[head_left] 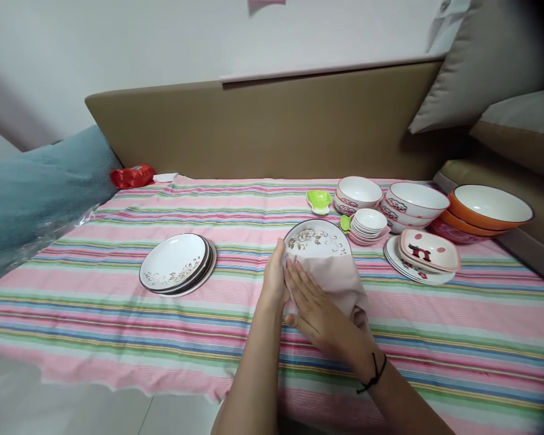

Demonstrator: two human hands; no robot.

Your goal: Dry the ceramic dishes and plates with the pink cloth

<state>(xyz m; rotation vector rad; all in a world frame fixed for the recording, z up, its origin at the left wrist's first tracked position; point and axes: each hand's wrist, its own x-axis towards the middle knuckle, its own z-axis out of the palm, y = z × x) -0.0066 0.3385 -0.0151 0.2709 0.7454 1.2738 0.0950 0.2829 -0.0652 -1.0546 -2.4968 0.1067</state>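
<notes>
My left hand (275, 275) grips the left edge of a white plate (317, 235) with a dark rim and brown flower pattern, which it holds tilted up. A pale pink cloth (335, 278) covers the lower part of this plate and hangs down on the right. On the cloth lies my right hand (315, 311), palm down, its fingers stretched out flat against the plate. The wrist above it wears a black cord. To the left, a stack of similar flowered plates (174, 260) rests on the striped cloth (236, 241).
Several bowls and dishes stand at the right: small white bowls (369, 220), red-rimmed bowls (417, 199), orange bowls (492, 205), a pink-rimmed dish (430, 249) on plates, and a green dish (319, 201). A red package (132, 176) lies back left. Behind runs a brown backrest (263, 130).
</notes>
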